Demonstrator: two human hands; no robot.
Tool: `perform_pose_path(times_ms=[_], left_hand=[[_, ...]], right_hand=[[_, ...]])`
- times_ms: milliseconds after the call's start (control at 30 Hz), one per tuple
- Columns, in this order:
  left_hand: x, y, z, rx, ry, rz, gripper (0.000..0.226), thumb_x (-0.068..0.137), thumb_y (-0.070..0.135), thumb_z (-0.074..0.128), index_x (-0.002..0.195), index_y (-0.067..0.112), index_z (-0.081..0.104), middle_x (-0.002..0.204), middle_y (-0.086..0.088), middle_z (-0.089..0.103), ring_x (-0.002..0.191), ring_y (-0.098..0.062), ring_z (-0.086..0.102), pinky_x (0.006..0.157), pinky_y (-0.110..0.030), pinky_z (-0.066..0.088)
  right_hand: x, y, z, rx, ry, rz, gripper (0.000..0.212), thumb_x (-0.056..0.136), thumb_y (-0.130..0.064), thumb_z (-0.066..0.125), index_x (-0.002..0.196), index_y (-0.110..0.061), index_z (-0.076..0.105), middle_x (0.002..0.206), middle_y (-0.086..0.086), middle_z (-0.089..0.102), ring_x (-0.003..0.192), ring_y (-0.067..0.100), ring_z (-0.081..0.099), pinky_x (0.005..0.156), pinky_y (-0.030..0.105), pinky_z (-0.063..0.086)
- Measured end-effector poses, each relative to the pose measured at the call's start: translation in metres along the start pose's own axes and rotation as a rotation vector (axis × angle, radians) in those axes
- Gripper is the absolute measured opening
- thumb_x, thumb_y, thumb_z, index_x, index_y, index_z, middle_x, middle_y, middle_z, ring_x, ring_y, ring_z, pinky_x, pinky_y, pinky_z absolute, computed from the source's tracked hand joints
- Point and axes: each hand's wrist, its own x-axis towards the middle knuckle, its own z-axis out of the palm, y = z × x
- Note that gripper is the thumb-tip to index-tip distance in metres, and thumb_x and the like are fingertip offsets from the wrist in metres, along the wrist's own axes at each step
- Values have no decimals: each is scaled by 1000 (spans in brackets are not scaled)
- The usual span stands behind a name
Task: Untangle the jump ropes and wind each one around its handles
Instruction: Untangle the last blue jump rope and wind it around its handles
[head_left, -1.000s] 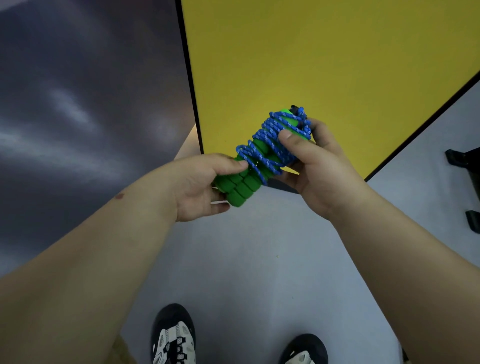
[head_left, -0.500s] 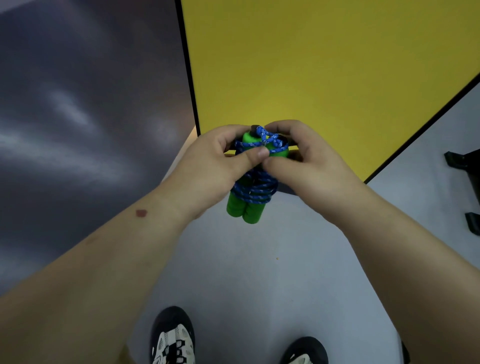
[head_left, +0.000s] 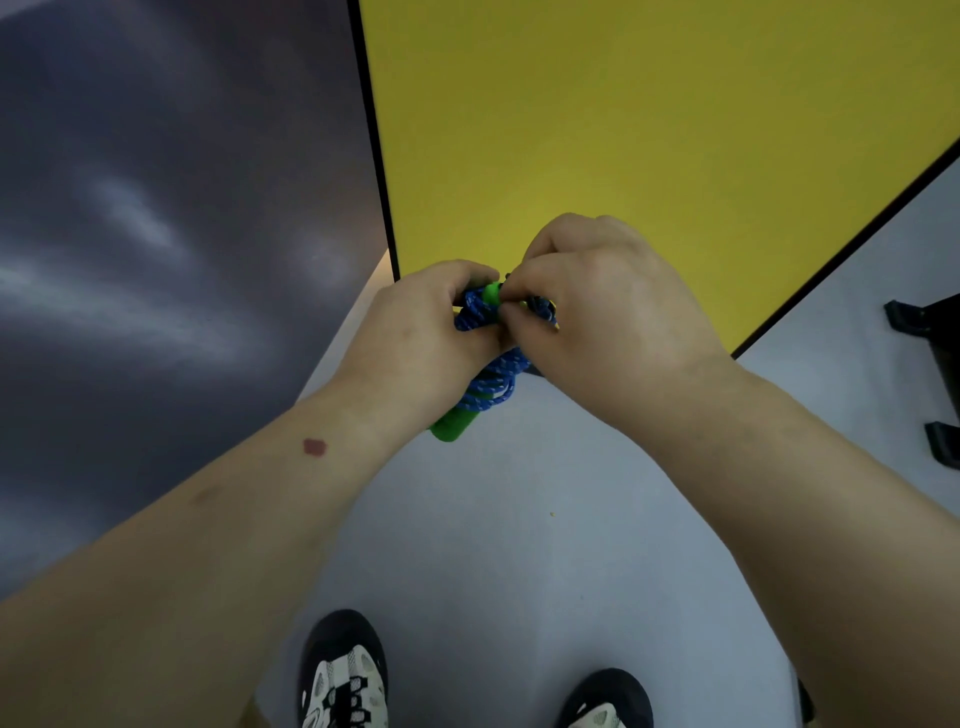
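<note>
A view from a head-worn camera, looking down past two bare forearms to a pale grey floor (head_left: 493, 545) and the toes of two dark shoes (head_left: 343, 675).

At far left lies a dark grey surface (head_left: 156, 208); its nature is unclear. Next to it, a yellow table (head_left: 623, 130) with a thin black edge fills the upper middle and right.

In the centre, held in the air just in front of the table's near corner, the left hand (head_left: 421, 338) is wrapped around a bundle: green handles (head_left: 452, 423), whose lower ends poke out below the hand, bound round with blue rope (head_left: 493, 382). The right hand (head_left: 597, 312) meets it from the other side, its fingertips (head_left: 511, 299) pinching at the rope near the top of the handles, where a small patch of green shows.

This looks like the finishing step for this rope: securing the last turn or loose end. The next move likely calls for tucking that end under a coil while the left hand keeps the windings tight.

At far right, dark objects (head_left: 924, 332) sit on the floor.
</note>
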Motion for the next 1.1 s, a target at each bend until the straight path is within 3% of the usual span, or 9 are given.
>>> perform_pose_path(times_ms=[300, 400, 467, 533, 700, 800, 900, 1000, 1100], left_hand=[[2, -1, 1, -9, -34, -28, 41, 81, 29, 72, 121, 32, 67, 106, 14, 71, 92, -1, 67, 71, -17, 48], [1, 1, 0, -30, -46, -39, 40, 80, 30, 73, 120, 33, 68, 103, 15, 70, 85, 8, 65, 67, -9, 45], [0, 4, -1, -43, -63, -36, 41, 78, 32, 75, 118, 33, 69, 99, 17, 69, 82, 12, 63, 64, -4, 43], [-2, 6, -1, -90, -79, -37, 38, 76, 36, 81, 112, 34, 70, 97, 16, 72, 83, 7, 67, 68, -13, 50], [-6, 9, -1, -112, -52, -20, 40, 69, 36, 89, 105, 32, 71, 92, 18, 72, 84, 3, 67, 70, -19, 54], [-6, 7, -2, -104, -56, -2, 41, 69, 31, 89, 105, 32, 71, 92, 19, 72, 85, 4, 66, 68, -13, 51], [-5, 5, -5, -86, -125, -12, 43, 68, 29, 91, 105, 33, 70, 94, 17, 72, 86, 2, 68, 73, -22, 56], [-2, 1, -11, -87, -215, -26, 47, 69, 20, 92, 109, 30, 69, 98, 15, 74, 90, -2, 70, 82, -32, 60], [-1, -1, -14, -102, -232, -23, 49, 70, 16, 92, 111, 28, 69, 99, 14, 74, 91, -2, 71, 84, -31, 60]], right_hand=[[5, -3, -2, -68, -66, -52, 18, 86, -18, 59, 80, -16, 76, 93, 1, 65, 91, 28, 55, 70, 37, 49], [2, -3, 1, -52, -7, -31, 16, 84, -18, 58, 76, -13, 71, 87, 2, 64, 87, 27, 55, 66, 35, 47], [0, -4, 1, 89, 2, 67, 13, 83, -19, 59, 78, -16, 70, 88, -1, 64, 87, 23, 57, 67, 33, 46], [0, -5, -1, 371, -26, 270, 11, 85, -21, 61, 80, -18, 70, 86, -4, 65, 76, 11, 58, 60, 26, 46], [0, 1, 0, 712, -95, 554, 16, 88, -16, 58, 81, -7, 70, 51, -11, 51, 41, 4, 39, 39, 17, 31], [2, 4, 5, 806, -98, 648, 19, 87, -18, 56, 81, -3, 66, 58, 1, 50, 54, 16, 42, 49, 28, 34], [3, 7, 3, 773, -179, 637, 21, 85, -25, 53, 80, -10, 67, 65, 9, 57, 60, 26, 51, 56, 44, 46], [4, 9, -5, 584, -298, 535, 20, 94, -26, 49, 86, -19, 66, 76, 7, 69, 71, 31, 65, 55, 38, 50], [5, 10, -10, 491, -331, 468, 19, 100, -25, 46, 92, -23, 64, 86, 2, 71, 80, 25, 71, 70, 42, 60]])
